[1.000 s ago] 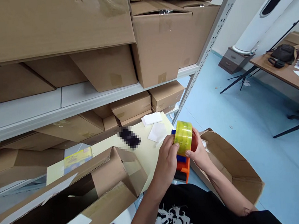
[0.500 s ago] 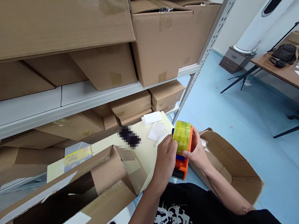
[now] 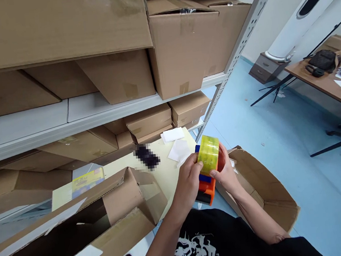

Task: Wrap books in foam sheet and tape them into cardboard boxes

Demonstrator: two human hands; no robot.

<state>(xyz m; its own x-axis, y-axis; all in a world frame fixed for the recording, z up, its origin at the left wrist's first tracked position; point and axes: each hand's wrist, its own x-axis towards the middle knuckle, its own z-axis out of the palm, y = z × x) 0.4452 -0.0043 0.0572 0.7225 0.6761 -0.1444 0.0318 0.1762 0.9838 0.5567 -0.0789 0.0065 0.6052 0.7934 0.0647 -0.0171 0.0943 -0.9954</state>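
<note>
Both my hands hold an orange and blue tape dispenser (image 3: 205, 189) with a yellow-green roll of clear tape (image 3: 208, 155) on it, in front of my chest. My left hand (image 3: 190, 180) grips the dispenser's left side, thumb against the roll. My right hand (image 3: 225, 171) wraps the roll from the right, thumb on its face. An open cardboard box (image 3: 77, 229) lies on the pale yellow table (image 3: 165, 170) to my left.
A metal rack (image 3: 96, 113) filled with cardboard boxes stands ahead. White paper slips (image 3: 176, 143) lie on the table. Another open box (image 3: 263, 187) sits on the blue floor at my right. A wooden desk (image 3: 329, 82) stands far right.
The roll has tilted slightly in my hands and my thumbs have shifted on it. Otherwise nothing has moved.
</note>
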